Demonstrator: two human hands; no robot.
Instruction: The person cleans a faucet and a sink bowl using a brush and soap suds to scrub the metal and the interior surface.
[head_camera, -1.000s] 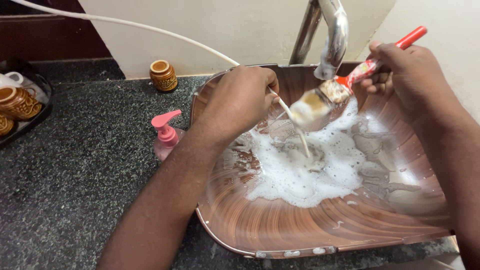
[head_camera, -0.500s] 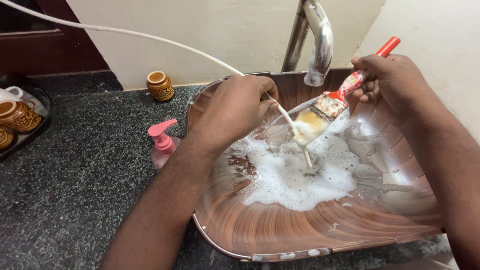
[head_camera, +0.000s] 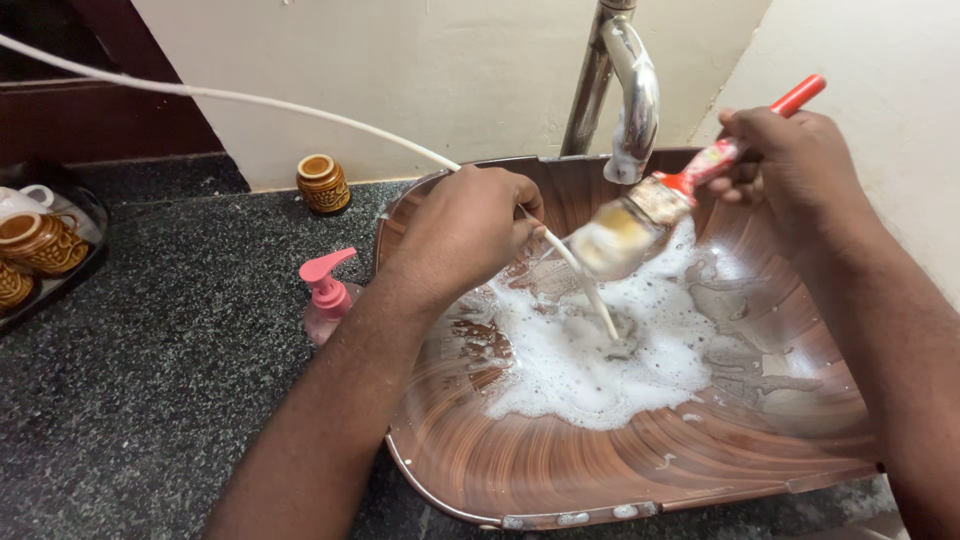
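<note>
While it's soapy, that paintbrush (head_camera: 650, 205) looks light but slippery.
Right hand (head_camera: 790, 160) is wrapped around its red handle; left hand (head_camera: 465, 230) pinches the thin white hose (head_camera: 250, 100) over the foamy sink (head_camera: 640, 470).

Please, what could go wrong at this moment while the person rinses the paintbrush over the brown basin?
1. The right hand holds the paintbrush high above the basin, and its bristles look blurred, so foam and paint could splash onto the pale wall.
2. The left hand aims the thin white hose; if it slips, the jet may wet the dark counter and the pink pump bottle.
</note>
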